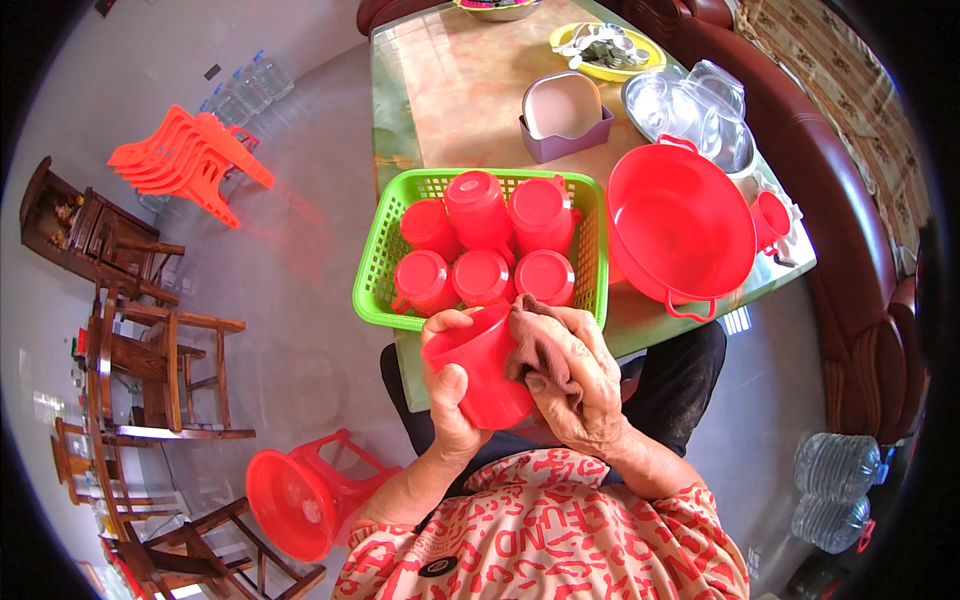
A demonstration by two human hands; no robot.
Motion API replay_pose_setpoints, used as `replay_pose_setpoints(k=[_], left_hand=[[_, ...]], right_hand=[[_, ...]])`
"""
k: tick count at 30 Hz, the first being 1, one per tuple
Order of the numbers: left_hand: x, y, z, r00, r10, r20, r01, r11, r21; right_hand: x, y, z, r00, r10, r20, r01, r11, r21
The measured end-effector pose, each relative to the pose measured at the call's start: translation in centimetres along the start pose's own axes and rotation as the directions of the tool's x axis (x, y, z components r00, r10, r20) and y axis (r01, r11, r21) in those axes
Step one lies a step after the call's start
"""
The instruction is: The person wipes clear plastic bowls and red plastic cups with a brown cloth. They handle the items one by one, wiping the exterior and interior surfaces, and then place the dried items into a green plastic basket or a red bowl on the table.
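Note:
A red plastic mug [491, 382] is gripped by my left hand [450, 382], fingers at its rim and thumb on its side. My right hand [581, 375] presses a brown cloth [541, 341] against the mug's other side. Just beyond both hands, a green plastic basket [364, 281] holds several upturned red mugs [480, 276]. To its right is a large red two-handled basin [679, 225], which looks empty. Another red mug [770, 217] lies tilted beside the basin, near a whitish cloth [791, 214].
On the marble-look table [450, 97] are a purple container [570, 142], a yellow basket [652, 52] of spoons and a metal bowl with clear plastic containers [675, 105]. A red stool [349, 480] with a red basin [291, 504] stands at lower left; a leather sofa [825, 195] lines the right.

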State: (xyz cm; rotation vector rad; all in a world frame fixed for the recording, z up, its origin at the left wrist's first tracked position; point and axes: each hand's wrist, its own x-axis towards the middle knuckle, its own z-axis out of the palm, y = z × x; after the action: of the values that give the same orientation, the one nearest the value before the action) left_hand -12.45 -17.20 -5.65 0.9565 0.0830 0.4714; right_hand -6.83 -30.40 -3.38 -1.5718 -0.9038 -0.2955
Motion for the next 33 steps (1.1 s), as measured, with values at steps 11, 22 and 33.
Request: replay_pose_setpoints(k=[11, 22, 33], left_hand=[[0.3, -1.7, 0.1, 0.854, 0.517, 0.054, -0.476, 0.738, 0.478], [0.7, -2.8, -0.4, 0.817, 0.571, 0.079, -0.523, 0.676, 0.519], [1.0, -1.2, -0.2, 0.867, 0.497, -0.048, -0.423, 0.783, 0.456]], right_hand=[[-1.7, -1.3, 1.6, 0.569, 0.759, 0.315, -0.499, 0.014, 0.867], [-2.2, -1.4, 1.2, 0.448, 0.824, 0.347, -0.660, 0.042, 0.750], [-1.8, -2.4, -1.2, 0.652, 0.577, 0.492, -0.754, 0.560, 0.342]])
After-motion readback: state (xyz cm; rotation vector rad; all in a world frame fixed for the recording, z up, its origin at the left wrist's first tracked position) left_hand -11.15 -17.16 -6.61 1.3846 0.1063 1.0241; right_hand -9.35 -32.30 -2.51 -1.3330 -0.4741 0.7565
